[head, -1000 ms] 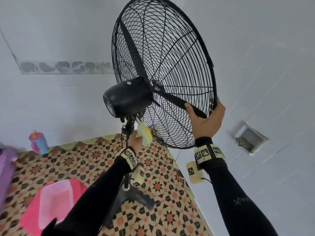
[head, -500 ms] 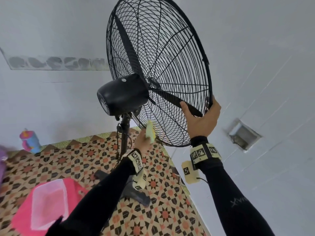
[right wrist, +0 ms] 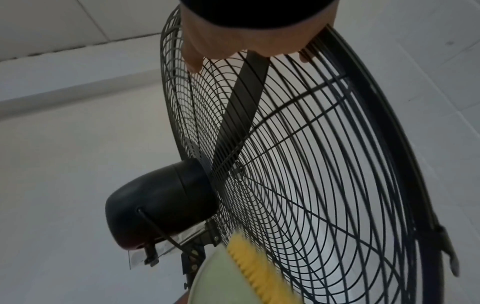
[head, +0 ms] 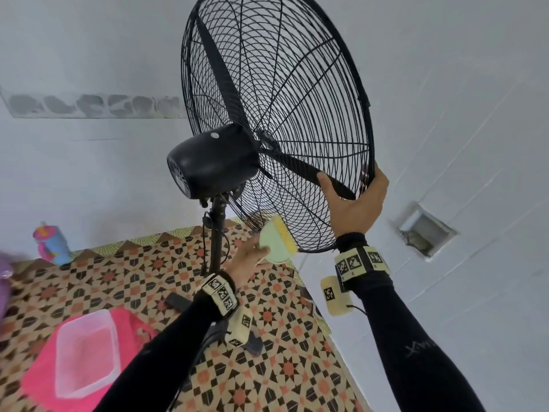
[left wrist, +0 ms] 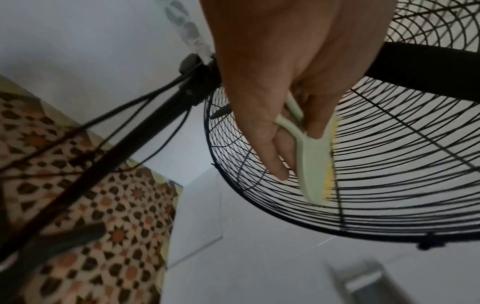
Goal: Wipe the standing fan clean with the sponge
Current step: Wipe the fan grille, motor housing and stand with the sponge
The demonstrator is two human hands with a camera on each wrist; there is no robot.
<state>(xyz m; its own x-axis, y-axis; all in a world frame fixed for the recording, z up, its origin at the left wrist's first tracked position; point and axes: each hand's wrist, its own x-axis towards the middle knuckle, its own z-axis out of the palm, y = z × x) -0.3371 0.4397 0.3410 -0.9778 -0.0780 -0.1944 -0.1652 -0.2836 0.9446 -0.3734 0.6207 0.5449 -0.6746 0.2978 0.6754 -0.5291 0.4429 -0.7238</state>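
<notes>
A black standing fan tilts its wire cage (head: 276, 123) upward, with the motor housing (head: 214, 159) on a pole (head: 217, 233). My left hand (head: 246, 263) grips the pale green handle of a yellow sponge (head: 277, 239) whose yellow face lies against the cage's lower back wires. The left wrist view shows the fingers (left wrist: 280, 102) curled round the handle of the sponge (left wrist: 314, 164). My right hand (head: 353, 203) holds the cage's lower right rim, thumb on the back wires, fingers wrapped over the edge. In the right wrist view the sponge (right wrist: 254, 271) sits below the motor (right wrist: 161, 201).
The fan's base (head: 252, 343) stands on a patterned tile floor beside a white tiled wall with a recessed opening (head: 424, 230). A clear plastic container on a pink tub (head: 86, 352) lies at the lower left. A colourful cup (head: 52, 243) stands by the far wall.
My left hand has slid the sponge rightward along the lower cage, away from the pole. The right hand has kept its hold on the rim.
</notes>
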